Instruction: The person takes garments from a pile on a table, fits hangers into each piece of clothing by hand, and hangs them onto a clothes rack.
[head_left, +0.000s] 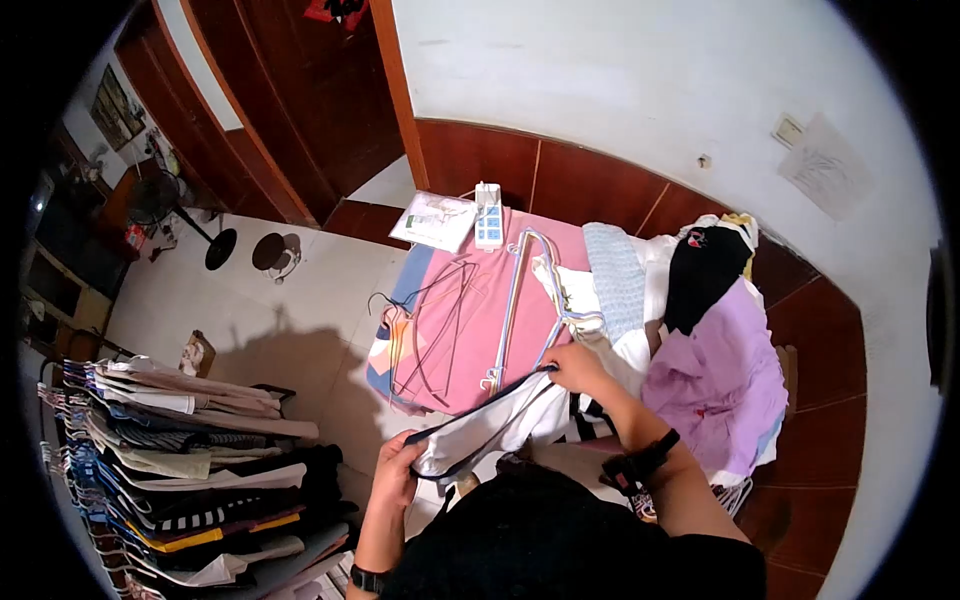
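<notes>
A white garment with dark navy edging is stretched between my two hands in front of my body. My left hand is closed on its left end, thumb on top. At its upper right end, my right hand pinches the dark edge. Just beyond my right hand lie several plastic hangers in blue and other colours on a pink-covered surface. Dark wire hangers lie further left on it. The lower part of the garment is partly hidden by my body.
Right of the hangers is a clothes pile with a purple garment, a black one and a light-blue knit. A power strip and a flat packet sit behind. At left stand a loaded clothes rack and a stool.
</notes>
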